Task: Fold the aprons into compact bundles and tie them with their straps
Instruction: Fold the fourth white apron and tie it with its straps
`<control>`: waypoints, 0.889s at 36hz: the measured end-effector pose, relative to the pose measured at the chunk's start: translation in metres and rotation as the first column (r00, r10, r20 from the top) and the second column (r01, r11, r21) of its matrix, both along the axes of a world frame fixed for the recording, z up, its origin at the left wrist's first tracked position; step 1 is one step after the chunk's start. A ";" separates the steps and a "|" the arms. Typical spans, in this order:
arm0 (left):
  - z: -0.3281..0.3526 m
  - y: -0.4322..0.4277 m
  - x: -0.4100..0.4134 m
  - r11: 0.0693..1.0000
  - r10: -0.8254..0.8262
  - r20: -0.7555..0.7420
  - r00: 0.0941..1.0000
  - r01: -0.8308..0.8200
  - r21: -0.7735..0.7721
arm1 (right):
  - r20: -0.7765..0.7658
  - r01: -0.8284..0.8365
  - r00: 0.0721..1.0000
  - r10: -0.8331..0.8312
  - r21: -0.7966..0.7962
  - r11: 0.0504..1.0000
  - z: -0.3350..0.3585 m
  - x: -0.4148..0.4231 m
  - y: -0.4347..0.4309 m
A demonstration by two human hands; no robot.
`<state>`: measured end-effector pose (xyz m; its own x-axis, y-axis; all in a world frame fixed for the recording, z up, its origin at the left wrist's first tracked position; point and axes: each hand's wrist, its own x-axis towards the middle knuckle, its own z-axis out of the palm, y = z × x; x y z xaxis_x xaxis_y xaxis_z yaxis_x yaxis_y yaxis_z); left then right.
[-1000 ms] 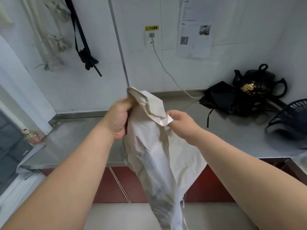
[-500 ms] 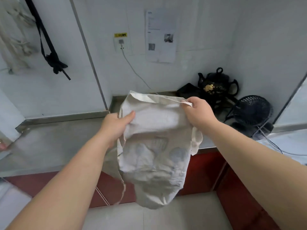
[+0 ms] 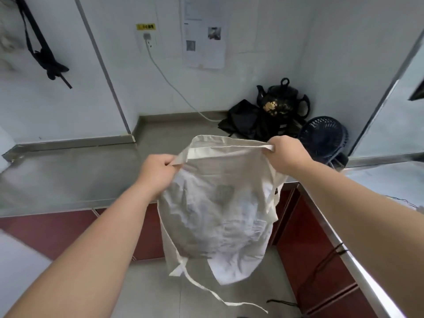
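Cream apron (image 3: 218,210) hangs between both grips; left hand (image 3: 158,173) and right hand (image 3: 286,154) each clamp its top corners.

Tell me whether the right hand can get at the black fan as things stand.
Probably yes: the fan stands on the counter just beyond the right hand, with nothing between them. But that hand grips the apron by a top corner and must let go first.

Left hand (image 3: 158,172) and right hand (image 3: 285,152) grip cream apron (image 3: 218,210) top corners; strap (image 3: 220,297) dangles below.
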<state>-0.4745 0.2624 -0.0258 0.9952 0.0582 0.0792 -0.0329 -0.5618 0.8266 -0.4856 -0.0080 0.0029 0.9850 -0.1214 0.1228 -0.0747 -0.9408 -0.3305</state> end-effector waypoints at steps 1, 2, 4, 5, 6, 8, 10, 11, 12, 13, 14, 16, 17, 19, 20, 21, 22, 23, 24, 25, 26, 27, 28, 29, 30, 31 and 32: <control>0.003 0.001 -0.001 0.994 0.013 0.048 0.999 -0.018 0.106 | 0.021 0.007 1.000 -0.007 0.002 1.000 0.001 0.001 0.000; 0.005 0.003 -0.004 0.977 0.032 0.117 0.993 -0.056 0.208 | 0.025 -0.006 1.000 0.006 -0.010 1.000 0.002 0.001 0.001; 0.007 0.006 -0.007 0.935 0.092 0.263 0.960 -0.174 0.309 | 0.049 -0.043 0.998 0.046 -0.053 0.998 0.006 0.002 0.006; 0.009 0.006 -0.008 0.924 0.138 0.306 0.942 -0.234 0.302 | 0.072 -0.048 0.996 0.052 -0.058 0.997 0.010 0.004 0.008; 0.011 0.007 -0.007 0.911 0.179 0.325 0.928 -0.281 0.302 | 0.088 -0.043 0.995 0.047 -0.050 0.998 0.013 0.006 0.010; 0.014 0.007 -0.005 0.886 0.183 0.251 0.951 -0.270 0.378 | 0.073 -0.058 0.996 0.060 -0.030 0.998 0.019 0.010 0.011; 0.016 0.005 -0.002 0.874 0.134 0.051 0.990 -0.143 0.465 | 0.049 -0.086 0.995 0.085 0.022 0.996 0.019 0.011 0.012; 0.016 0.005 -0.002 0.864 0.136 -0.011 0.991 -0.113 0.490 | 0.075 -0.104 0.992 0.099 0.073 0.992 0.017 0.011 0.013; 0.016 0.003 -0.003 0.861 0.132 -0.006 0.991 -0.112 0.496 | 0.117 -0.113 0.988 0.098 0.132 0.985 0.014 0.010 0.013; 0.017 0.002 -0.004 0.872 0.140 0.043 0.989 -0.144 0.469 | 0.153 -0.124 0.984 0.097 0.180 0.976 0.011 0.010 0.014; 0.019 0.000 -0.005 0.878 0.163 0.112 0.980 -0.196 0.437 | 0.164 -0.131 0.982 0.097 0.206 0.970 0.010 0.010 0.015; 0.020 0.000 -0.007 0.872 0.182 0.211 0.960 -0.257 0.417 | 0.141 -0.105 0.987 0.078 0.194 0.975 0.011 0.012 0.016; 0.019 0.002 -0.006 0.859 0.170 0.214 0.962 -0.251 0.447 | 0.137 -0.090 0.988 0.066 0.177 0.980 0.012 0.013 0.017; 0.019 0.005 -0.002 0.834 0.170 0.162 0.972 -0.229 0.502 | 0.122 -0.088 0.990 0.070 0.142 0.986 0.014 0.017 0.016; 0.019 0.005 -0.001 0.826 0.183 0.138 0.973 -0.228 0.515 | 0.089 -0.101 0.992 0.091 0.117 0.988 0.016 0.019 0.015; 0.019 0.007 0.000 0.824 0.190 0.138 0.972 -0.235 0.516 | 0.055 -0.115 0.992 0.110 0.096 0.989 0.017 0.020 0.016; 0.017 0.006 0.002 0.836 0.201 0.162 0.966 -0.256 0.486 | 0.043 -0.118 0.993 0.114 0.094 0.989 0.018 0.021 0.016; 0.017 0.006 0.002 0.852 0.224 0.185 0.957 -0.285 0.439 | 0.053 -0.112 0.993 0.106 0.111 0.987 0.019 0.022 0.016; 0.017 0.006 0.001 0.866 0.242 0.197 0.950 -0.303 0.398 | 0.070 -0.101 0.993 0.091 0.142 0.985 0.020 0.022 0.016; 0.017 0.006 0.003 0.878 0.248 0.193 0.949 -0.304 0.369 | 0.074 -0.099 0.993 0.087 0.168 0.981 0.022 0.023 0.016; 0.018 0.007 0.005 0.890 0.242 0.176 0.954 -0.291 0.352 | 0.055 -0.104 0.994 0.095 0.191 0.976 0.024 0.024 0.016; 0.019 0.008 0.006 0.903 0.239 0.141 0.961 -0.274 0.331 | 0.029 -0.107 0.994 0.103 0.222 0.969 0.025 0.025 0.016; 0.021 0.009 0.007 0.918 0.240 0.119 0.963 -0.266 0.295 | 0.018 -0.099 0.995 0.097 0.268 0.958 0.026 0.026 0.017; 0.024 0.009 0.008 0.933 0.251 0.108 0.962 -0.270 0.237 | 0.027 -0.083 0.997 0.078 0.343 0.936 0.027 0.027 0.018; 0.026 0.010 0.009 0.944 0.274 0.104 0.956 -0.288 0.163 | 0.041 -0.071 0.997 0.059 0.448 0.891 0.028 0.030 0.020; 0.028 0.010 0.011 0.948 0.299 0.096 0.949 -0.307 0.084 | 0.048 -0.063 0.998 0.043 0.579 0.813 0.029 0.034 0.022; 0.030 0.008 0.013 0.948 0.318 0.080 0.945 -0.319 0.004 | 0.046 -0.056 0.998 0.033 0.712 0.700 0.031 0.035 0.024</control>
<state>-0.4612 0.2706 0.0040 0.9156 0.3693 0.1587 0.0867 -0.5670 0.8191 -0.4511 0.0163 0.0335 0.9891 -0.1403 0.0452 -0.0189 -0.4250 -0.9050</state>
